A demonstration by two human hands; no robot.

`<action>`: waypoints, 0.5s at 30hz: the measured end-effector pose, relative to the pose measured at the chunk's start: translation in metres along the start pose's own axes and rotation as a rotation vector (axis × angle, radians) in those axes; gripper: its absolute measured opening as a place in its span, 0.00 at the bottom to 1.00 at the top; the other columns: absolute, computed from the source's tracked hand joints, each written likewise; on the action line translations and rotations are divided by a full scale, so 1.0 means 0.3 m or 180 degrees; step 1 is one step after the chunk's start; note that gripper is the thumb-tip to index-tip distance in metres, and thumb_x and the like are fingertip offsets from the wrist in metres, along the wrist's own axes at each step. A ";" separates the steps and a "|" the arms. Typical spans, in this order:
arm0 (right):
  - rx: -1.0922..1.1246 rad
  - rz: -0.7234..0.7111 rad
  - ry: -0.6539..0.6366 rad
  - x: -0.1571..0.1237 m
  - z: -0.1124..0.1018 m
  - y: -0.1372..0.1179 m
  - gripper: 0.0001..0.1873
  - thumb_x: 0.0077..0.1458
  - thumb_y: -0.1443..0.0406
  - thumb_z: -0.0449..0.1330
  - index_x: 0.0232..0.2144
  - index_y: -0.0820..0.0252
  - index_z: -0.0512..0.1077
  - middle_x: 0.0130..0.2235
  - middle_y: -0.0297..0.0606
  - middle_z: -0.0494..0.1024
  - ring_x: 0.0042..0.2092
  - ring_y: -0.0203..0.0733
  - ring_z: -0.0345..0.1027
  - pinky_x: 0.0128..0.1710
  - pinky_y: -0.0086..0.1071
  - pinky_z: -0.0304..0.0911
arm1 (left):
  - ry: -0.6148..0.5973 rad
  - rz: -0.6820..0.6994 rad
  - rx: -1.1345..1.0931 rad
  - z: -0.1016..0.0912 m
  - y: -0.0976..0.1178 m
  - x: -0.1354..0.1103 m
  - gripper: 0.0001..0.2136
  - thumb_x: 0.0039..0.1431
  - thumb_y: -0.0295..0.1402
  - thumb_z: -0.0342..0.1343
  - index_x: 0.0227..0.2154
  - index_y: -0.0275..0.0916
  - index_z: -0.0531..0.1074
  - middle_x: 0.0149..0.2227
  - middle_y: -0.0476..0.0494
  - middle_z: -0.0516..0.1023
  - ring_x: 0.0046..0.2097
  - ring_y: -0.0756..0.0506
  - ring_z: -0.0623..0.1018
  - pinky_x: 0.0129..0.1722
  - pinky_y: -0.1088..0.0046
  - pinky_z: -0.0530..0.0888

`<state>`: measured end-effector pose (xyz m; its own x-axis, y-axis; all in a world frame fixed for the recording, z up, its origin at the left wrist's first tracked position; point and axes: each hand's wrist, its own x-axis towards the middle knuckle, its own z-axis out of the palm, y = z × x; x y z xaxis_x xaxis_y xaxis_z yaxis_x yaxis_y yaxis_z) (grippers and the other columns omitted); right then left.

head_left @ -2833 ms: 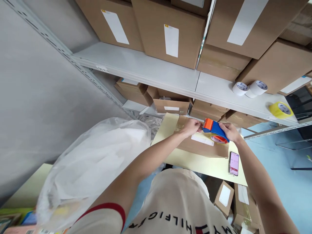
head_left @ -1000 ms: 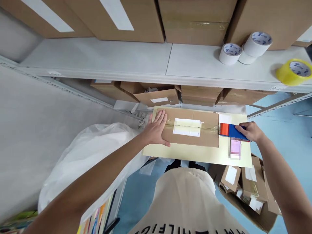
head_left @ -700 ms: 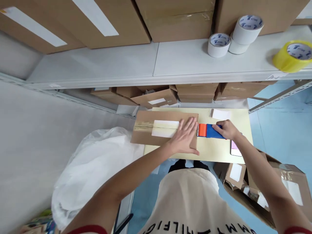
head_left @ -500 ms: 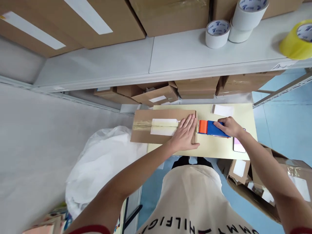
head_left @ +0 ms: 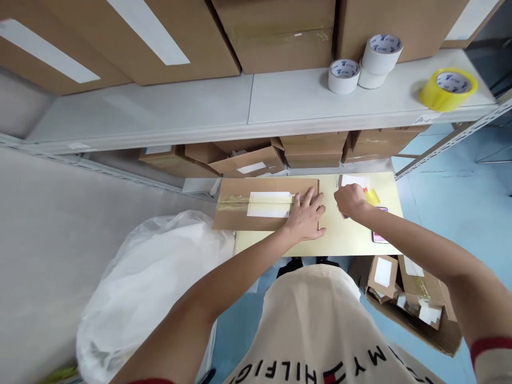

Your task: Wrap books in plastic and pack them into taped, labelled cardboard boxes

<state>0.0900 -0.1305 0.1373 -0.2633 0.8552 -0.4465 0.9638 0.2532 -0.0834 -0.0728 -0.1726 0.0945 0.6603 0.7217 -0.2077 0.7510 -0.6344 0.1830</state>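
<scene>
A flat brown cardboard box (head_left: pixel 240 213) with a white label (head_left: pixel 270 204) and a taped seam lies on the pale yellow table (head_left: pixel 352 240), its left end hanging past the table's edge. My left hand (head_left: pixel 307 216) lies flat and open on the box's right end. Just right of the box, my right hand (head_left: pixel 349 200) is closed round the tape dispenser (head_left: pixel 371 196). Only a yellow and orange bit of the dispenser shows behind the fingers.
A phone (head_left: pixel 378 236) and a white slip (head_left: pixel 352 180) lie on the table's right part. On the shelf (head_left: pixel 280 101) above stand white tape rolls (head_left: pixel 344 76), a yellow roll (head_left: pixel 448 88) and big cartons. A plastic bag (head_left: pixel 152 277) sits left, an open carton (head_left: pixel 412 304) on the floor right.
The box has slid left past the table's edge and my left hand moved from its left end to its right end. My right hand drew the dispenser off the box end and turned it.
</scene>
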 end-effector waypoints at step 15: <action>0.0634 0.1672 0.0887 -0.255 0.212 0.229 0.18 0.60 0.57 0.50 0.40 0.64 0.74 0.35 0.52 0.81 0.37 0.52 0.75 0.31 0.34 0.57 | -0.0139 -0.0034 -0.0110 -0.071 -0.107 0.078 0.48 0.40 0.64 0.60 0.60 0.35 0.67 0.73 0.27 0.38 0.71 0.22 0.41 0.62 0.30 0.44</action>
<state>0.1792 -0.2073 0.1091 0.2726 0.9352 -0.2260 0.9497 -0.2992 -0.0924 -0.0813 -0.1295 0.1041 0.6521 0.7153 -0.2514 0.7582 -0.6162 0.2134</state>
